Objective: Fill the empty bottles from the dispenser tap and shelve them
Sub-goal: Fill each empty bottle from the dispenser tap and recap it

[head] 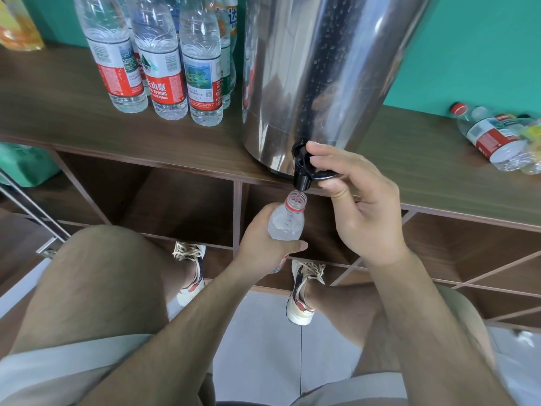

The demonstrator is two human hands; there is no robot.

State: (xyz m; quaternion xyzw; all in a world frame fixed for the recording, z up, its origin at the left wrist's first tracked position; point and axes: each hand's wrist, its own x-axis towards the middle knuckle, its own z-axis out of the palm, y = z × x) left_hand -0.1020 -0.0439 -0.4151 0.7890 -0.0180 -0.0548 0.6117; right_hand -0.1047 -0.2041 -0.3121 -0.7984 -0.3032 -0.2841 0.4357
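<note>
clear plastic first: upright bottles (pixel 158 63) grouped on the shelf top (pixel 58 118), left of the drum. caps out of frame, water showing through the walls. read as filled and parked clear of the work zone.

next right: steel dispenser (pixel 322 68), set at the shelf's front edge so the black tap (pixel 302 171) overhangs the lip with room beneath for a bottle mouth. droplets on the drum wall, contents hidden.

under the tap: left hand (pixel 263 247) wrapped round the body of the open bottle (pixel 288 221), thumb across the front. held upright, uncapped mouth just below the spout, contact not discernible. judged as the filling step. upper part whitish, possibly water near the shoulder; level not readable, no stream visible.

right hand (pixel 369 212) on the tap lever, pinching it with thumb beneath and forefinger over the top, other fingers loosely curled. valve open or closed: cannot tell.

far right: lying bottles (pixel 491 139), on their sides on the shelf top, looking empty. likely the queue.

open cubbies (pixel 181 200) under the shelf top as probable destination.
</note>
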